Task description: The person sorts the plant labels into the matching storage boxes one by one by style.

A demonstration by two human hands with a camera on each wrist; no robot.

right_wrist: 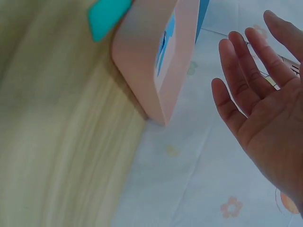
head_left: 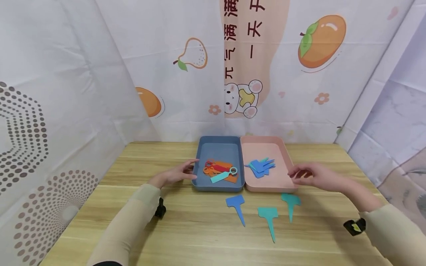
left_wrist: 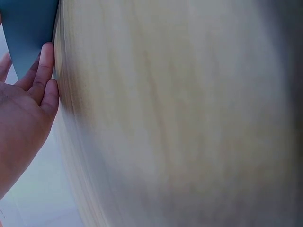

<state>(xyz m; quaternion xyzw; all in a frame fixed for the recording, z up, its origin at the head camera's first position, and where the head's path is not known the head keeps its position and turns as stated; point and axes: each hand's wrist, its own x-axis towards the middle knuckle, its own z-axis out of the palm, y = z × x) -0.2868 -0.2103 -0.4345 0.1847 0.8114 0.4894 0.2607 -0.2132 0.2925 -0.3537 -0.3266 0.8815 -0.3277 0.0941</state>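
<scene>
My left hand touches the left wall of a blue tray, its fingers loosely extended against the outer side. In that tray lie orange and red tags and a teal ring-ended tag. At the right wall of the adjoining pink tray is my right hand, with relaxed fingers and nothing held. Its spread fingers also show in the right wrist view. The pink tray holds a small heap of blue and teal T-shaped tags.
In front of the trays, a blue T-shaped tag and two teal ones, a middle tag and a right-hand tag, lie on the wooden table. A printed curtain hangs behind the table's back edge.
</scene>
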